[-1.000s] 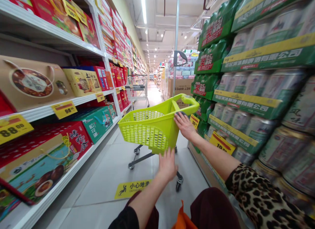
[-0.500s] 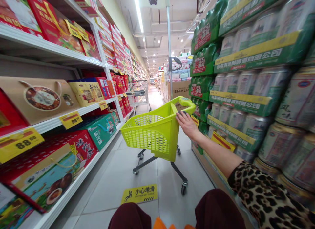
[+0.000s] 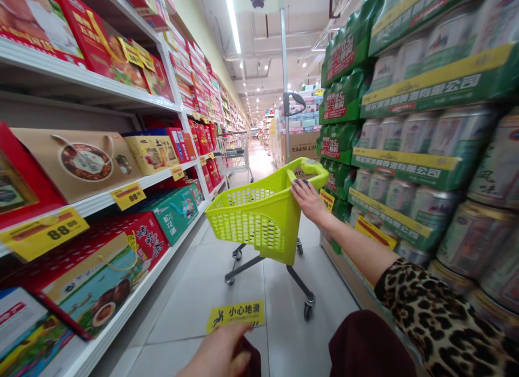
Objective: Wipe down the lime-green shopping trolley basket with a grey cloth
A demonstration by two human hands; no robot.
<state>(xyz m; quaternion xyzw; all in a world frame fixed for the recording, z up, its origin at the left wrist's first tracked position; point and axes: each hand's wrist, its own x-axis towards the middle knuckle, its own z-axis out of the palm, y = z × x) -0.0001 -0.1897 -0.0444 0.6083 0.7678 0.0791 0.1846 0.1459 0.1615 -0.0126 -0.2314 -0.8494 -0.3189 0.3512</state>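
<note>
A lime-green plastic shopping cart (image 3: 251, 215) stands in the aisle on dark legs with caster wheels. Its basket, with perforated sides, shows nothing inside from here. My right hand (image 3: 307, 199) reaches forward, its fingers hooked over the basket's upper rim just below the looped handle. At the bottom of the view is my left hand (image 3: 225, 349), above my knee, index finger and thumb apart and holding nothing. The cart is well beyond it. The left hand's other fingers are partly hidden.
Shelves (image 3: 97, 201) of gift boxes line the left side. Stacked beer cans (image 3: 405, 166) and green bottle packs (image 3: 340, 133) rise close on the right. A metal cart (image 3: 235, 152) stands farther up the aisle. A yellow floor sign (image 3: 239, 313) lies on the tiles.
My left hand has come into view from the bottom. The whole scene has shifted slightly right in the view. My right hand keeps its place on the cart's rim.
</note>
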